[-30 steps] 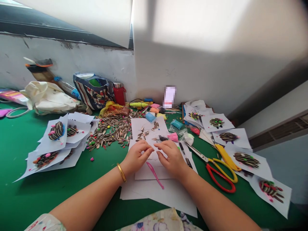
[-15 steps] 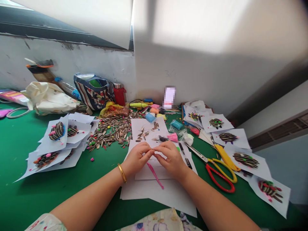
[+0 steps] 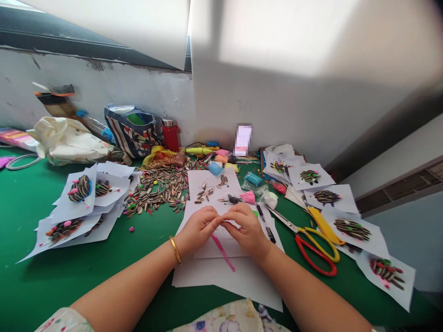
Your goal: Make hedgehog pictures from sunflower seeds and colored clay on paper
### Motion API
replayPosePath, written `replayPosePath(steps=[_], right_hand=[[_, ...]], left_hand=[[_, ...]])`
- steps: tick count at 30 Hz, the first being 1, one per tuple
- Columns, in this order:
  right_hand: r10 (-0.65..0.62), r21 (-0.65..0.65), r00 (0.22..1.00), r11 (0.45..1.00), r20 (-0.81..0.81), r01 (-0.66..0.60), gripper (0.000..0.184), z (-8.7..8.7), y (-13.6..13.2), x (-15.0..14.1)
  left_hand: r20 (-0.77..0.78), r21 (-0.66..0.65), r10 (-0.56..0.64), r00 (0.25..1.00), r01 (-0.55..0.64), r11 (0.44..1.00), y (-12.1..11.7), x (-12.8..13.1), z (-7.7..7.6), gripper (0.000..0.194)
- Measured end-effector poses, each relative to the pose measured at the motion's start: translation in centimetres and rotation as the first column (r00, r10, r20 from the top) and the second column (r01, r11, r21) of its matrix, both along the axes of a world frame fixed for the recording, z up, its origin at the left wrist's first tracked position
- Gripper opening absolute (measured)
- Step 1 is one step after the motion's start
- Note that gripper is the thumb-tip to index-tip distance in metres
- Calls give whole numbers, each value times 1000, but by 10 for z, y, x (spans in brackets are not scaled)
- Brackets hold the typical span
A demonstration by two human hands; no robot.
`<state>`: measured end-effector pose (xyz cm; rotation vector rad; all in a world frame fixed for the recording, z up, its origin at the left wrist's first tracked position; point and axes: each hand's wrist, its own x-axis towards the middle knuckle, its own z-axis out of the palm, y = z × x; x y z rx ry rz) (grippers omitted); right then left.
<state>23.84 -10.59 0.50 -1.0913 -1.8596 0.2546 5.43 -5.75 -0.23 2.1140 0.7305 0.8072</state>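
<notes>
My left hand (image 3: 200,228) and my right hand (image 3: 245,229) meet fingertip to fingertip above white paper sheets (image 3: 238,272). Both are closed in a pinch, and whatever lies between the fingers is too small or hidden to make out. Just below them a pink plastic modelling tool (image 3: 223,253) rests on the paper. Beyond my fingers, loose sunflower seeds (image 3: 205,192) lie on another sheet. A lump of pink clay (image 3: 248,197) and a dark lump (image 3: 234,199) sit close to my right hand, with black pens (image 3: 266,223) beside it.
Scissors (image 3: 306,240) and a yellow cutter (image 3: 323,224) lie to the right, near seed-decorated sheets (image 3: 355,229). More decorated papers (image 3: 78,191) are stacked at left, beside a seed pile (image 3: 162,186). A striped bag (image 3: 133,133), red flask (image 3: 170,136) and upright phone (image 3: 243,139) stand along the wall.
My hands were slightly apart a second ago; their fingertips have come together and stay so. The pink tool and the other things on the table have not moved.
</notes>
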Motion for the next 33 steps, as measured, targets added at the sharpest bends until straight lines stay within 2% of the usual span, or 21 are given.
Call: replayPosePath(steps=[8, 10, 13, 17, 21, 26, 33], right_hand=[[-1, -14, 1000, 1000, -11, 1, 9, -4, 1, 2], [-10, -13, 1000, 1000, -13, 9, 8, -5, 2, 4], [-30, -26, 1000, 999, 8, 30, 7, -6, 4, 5], [-41, -47, 996, 998, 75, 44, 8, -14, 8, 4], [-29, -101, 985, 994, 167, 46, 10, -23, 13, 0], [-26, -171, 948, 982, 318, 84, 10, -29, 17, -6], [-16, -187, 931, 978, 363, 90, 9, -31, 18, -6]], left_hand=[[1, 27, 1, 1000, -1, 1000, 4, -3, 0, 46], [-30, 53, 47, 998, -46, 998, 9, -6, 3, 40], [-169, 116, 132, 977, -113, 987, 20, -14, 5, 22], [-325, 175, 126, 937, -71, 982, 29, -19, 1, 20], [-410, 216, 133, 902, -46, 975, 25, -17, -5, 16], [-453, 225, 135, 881, -33, 974, 23, -16, -8, 19], [-459, 223, 134, 878, -32, 974, 24, -17, -11, 19]])
